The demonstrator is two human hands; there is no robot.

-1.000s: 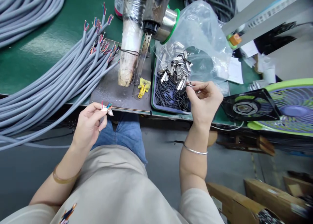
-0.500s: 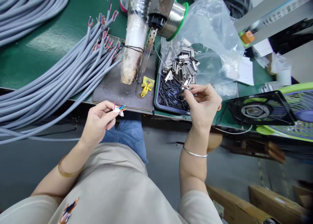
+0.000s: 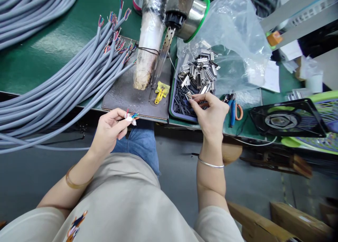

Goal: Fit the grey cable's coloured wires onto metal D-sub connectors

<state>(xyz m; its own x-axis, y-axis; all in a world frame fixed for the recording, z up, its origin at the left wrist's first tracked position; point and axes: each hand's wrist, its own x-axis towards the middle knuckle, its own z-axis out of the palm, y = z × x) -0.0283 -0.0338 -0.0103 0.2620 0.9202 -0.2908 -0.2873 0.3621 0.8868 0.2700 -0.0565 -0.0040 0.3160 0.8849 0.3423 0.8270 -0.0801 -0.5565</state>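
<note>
My left hand (image 3: 112, 127) is closed in a pinch on the stripped end of a cable, whose thin red, blue, green and orange wires (image 3: 134, 116) fan out past the fingertips. My right hand (image 3: 210, 112) is over the front of a shallow tray (image 3: 172, 106), thumb and forefinger pinched on a small metal pin connector (image 3: 188, 95). Under it lie many short black tubes (image 3: 180, 103). Behind the fingers, loose metal connectors (image 3: 202, 71) are heaped in the tray, partly under a clear plastic bag (image 3: 232, 34).
A soldering iron (image 3: 165, 46) hangs tip-down beside a wrapped white tube (image 3: 148, 52) over a dark board (image 3: 118, 94). Yellow clip (image 3: 160, 94) lies there. Grey cables (image 3: 66, 76) spread left. Solder spool (image 3: 194, 20), blue-and-orange cutters (image 3: 233, 112) and black fan (image 3: 285, 119) stand right.
My right hand has moved left across the tray with the connector, uncovering the cutters. My left hand keeps its pinch on the cable end. The view has shifted slightly.
</note>
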